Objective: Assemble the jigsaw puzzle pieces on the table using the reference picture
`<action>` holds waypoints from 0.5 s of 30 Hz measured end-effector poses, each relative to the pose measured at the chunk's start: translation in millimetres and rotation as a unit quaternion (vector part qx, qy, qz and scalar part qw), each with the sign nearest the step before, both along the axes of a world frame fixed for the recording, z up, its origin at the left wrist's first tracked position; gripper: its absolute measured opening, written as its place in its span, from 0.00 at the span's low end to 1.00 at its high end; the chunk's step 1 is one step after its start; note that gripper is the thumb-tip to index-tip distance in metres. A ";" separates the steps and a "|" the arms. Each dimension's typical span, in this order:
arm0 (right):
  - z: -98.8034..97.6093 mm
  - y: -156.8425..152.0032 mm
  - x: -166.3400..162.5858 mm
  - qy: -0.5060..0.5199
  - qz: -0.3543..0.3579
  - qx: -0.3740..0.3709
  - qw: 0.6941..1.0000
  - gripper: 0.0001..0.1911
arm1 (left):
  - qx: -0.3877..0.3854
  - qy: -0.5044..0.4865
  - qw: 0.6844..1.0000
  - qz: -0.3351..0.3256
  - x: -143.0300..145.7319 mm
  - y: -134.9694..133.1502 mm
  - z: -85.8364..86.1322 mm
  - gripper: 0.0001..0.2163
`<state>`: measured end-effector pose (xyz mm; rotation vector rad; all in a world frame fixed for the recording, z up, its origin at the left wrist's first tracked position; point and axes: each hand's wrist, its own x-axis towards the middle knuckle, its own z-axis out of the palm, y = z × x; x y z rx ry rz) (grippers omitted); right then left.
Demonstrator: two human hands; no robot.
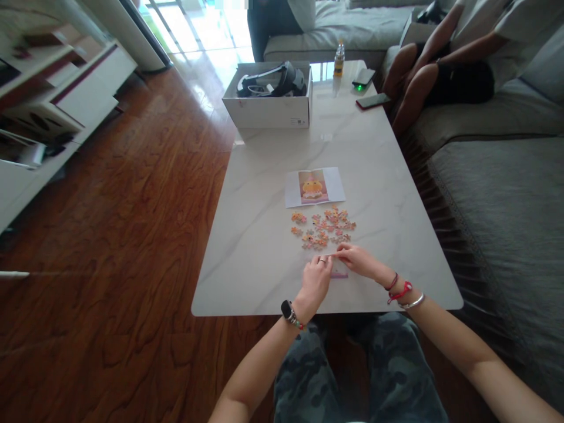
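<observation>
My left hand (316, 277) rests on the near part of the table, its fingers bent and drawn together at the left side of a small pink-purple joined puzzle section (339, 274). From the right, my right hand (356, 259) reaches over the far edge of that section with thumb and fingertips pinched. The fingertips of both hands nearly meet; what lies between them is too small to make out. Just beyond are several loose orange and pink jigsaw pieces (335, 218). Behind these lies an unfolded paper sheet (335, 185) with a picture of a yellow figure on pink.
A white box (273, 111) holding a black-and-white headset (282, 82) stands at the table's far left. Toward the far right are a bottle (339, 60), a device with a green light (363, 77) and a phone (372, 101). A person (440, 64) sits on the sofa (502, 194).
</observation>
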<state>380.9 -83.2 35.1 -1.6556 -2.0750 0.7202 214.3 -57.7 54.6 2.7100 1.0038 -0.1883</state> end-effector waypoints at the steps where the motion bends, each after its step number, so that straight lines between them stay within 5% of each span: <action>1: -1.4 0.7 2.7 0.039 -0.028 0.003 0.999 0.12 | -0.015 -0.019 1.000 0.003 -3.6 3.3 0.5 0.18; 5: -9.4 -2.0 10.7 0.102 -0.107 0.012 0.989 0.13 | -0.068 -0.078 0.994 0.038 -15.3 15.6 -0.5 0.19; 15: -12.1 -2.1 1.0 0.015 -0.064 0.003 0.998 0.10 | -0.096 -0.134 0.979 0.116 -7.1 29.5 -13.6 0.10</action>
